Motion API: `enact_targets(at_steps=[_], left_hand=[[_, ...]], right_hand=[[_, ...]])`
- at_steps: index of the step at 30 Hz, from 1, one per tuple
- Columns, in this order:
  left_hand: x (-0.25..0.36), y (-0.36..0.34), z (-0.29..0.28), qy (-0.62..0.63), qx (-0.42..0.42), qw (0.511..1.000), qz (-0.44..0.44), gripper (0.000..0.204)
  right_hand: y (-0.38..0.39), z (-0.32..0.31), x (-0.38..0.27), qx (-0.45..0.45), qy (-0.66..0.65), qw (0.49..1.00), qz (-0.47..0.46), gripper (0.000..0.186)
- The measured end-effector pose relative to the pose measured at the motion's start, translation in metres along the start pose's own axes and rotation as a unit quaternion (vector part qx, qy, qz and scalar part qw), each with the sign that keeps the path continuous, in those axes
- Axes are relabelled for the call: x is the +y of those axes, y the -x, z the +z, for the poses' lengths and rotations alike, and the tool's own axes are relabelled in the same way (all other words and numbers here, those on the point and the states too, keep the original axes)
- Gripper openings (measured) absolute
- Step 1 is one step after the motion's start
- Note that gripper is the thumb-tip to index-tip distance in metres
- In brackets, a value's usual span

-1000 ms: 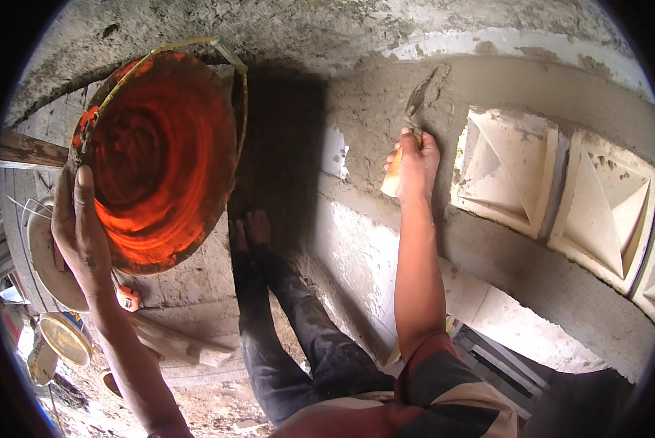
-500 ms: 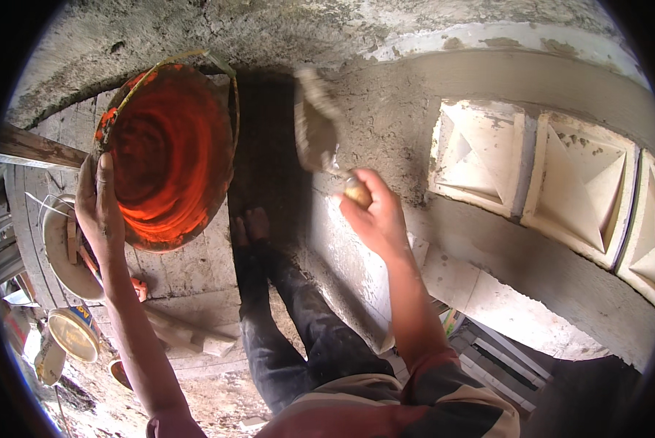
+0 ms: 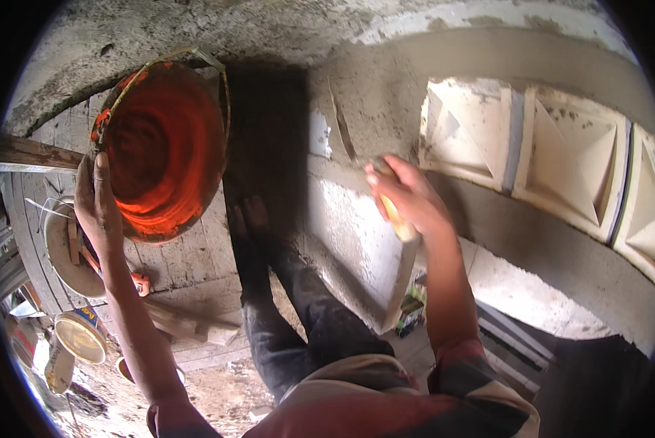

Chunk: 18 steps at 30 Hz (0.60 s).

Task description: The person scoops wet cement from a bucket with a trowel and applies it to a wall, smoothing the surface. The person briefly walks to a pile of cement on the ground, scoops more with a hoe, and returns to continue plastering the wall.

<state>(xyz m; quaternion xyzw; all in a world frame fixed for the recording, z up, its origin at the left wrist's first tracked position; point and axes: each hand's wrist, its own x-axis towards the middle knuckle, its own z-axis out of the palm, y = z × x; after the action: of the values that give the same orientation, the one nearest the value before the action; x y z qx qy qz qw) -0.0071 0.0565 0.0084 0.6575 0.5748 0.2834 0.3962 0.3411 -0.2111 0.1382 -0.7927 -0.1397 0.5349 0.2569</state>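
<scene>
My left hand [image 3: 97,201] grips the rim of an orange-red bucket [image 3: 170,164], which is tilted so that its mortar-smeared inside shows. A wire handle arches over the bucket's top. In my right hand [image 3: 414,196] is a trowel [image 3: 397,217], held by its pale wooden handle with the fingers closed round it. The trowel's blade appears nearly edge-on as a thin dark line, close to the grey mortar-covered wall [image 3: 386,84]. Whether the blade touches the wall, I cannot tell.
Cream vent blocks with raised triangular faces [image 3: 565,157] sit in the wall at right. A pale tub [image 3: 57,248] holding tools is on the boards at left, near a small pail [image 3: 81,337]. A wooden beam [image 3: 35,153] juts in at far left.
My right hand has moved right, and the trowel blade has turned from broad side to nearly edge-on near the wall. My left hand stays on the bucket rim.
</scene>
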Motion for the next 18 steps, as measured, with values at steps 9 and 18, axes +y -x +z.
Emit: enact_targets(at_steps=[9,18], left_hand=[[0.002,-0.009,0.008,-0.019,-0.006,0.999,0.031,0.050],[0.012,-0.004,0.014,0.009,-0.017,0.999,0.036,0.039]], right_hand=[[-0.116,-0.016,0.011,0.232,-0.171,0.955,-0.064,0.026],[-0.139,0.008,0.080,0.393,-0.110,0.901,-0.149,0.025]])
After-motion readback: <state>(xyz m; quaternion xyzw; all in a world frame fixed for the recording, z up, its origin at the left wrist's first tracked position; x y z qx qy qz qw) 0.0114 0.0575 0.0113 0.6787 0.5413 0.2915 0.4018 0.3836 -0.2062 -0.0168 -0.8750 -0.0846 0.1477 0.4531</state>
